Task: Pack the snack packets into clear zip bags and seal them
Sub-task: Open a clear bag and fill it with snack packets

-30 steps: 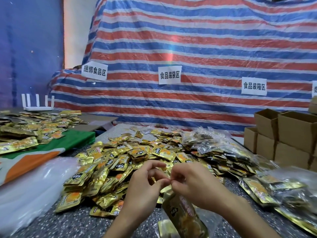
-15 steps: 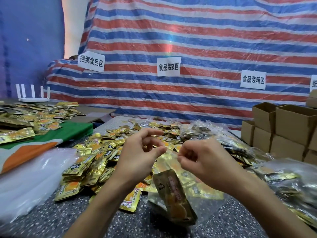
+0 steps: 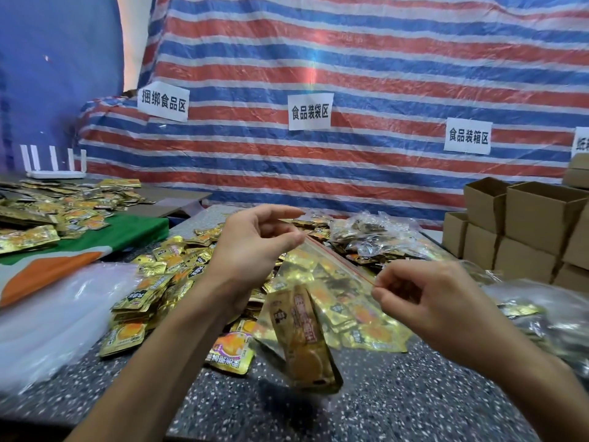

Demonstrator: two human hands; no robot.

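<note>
Ok, status. Table [image 3: 414, 393] carries a big pile of loose packets [image 3: 165, 282], so plenty is left; the heap of filled bags [image 3: 376, 237] at back right says a fair batch is done. Current zip bag [image 3: 322, 275] hangs above the table, brown packet [image 3: 302, 342] inside. Left hand [image 3: 251, 250] pinches one end of the zip strip, right hand [image 3: 424, 298] the other. Versus half a second ago, the hands are wider apart along the strip. My read: mid-seal.

- paper sign [image 3: 581, 143] cut off by right edge, text unreadable
- packet [image 3: 301, 339] inside zip bag [image 3: 318, 272] blurred, print illegible
- cardboard boxes [image 3: 538, 215] clipped at right edge
</note>
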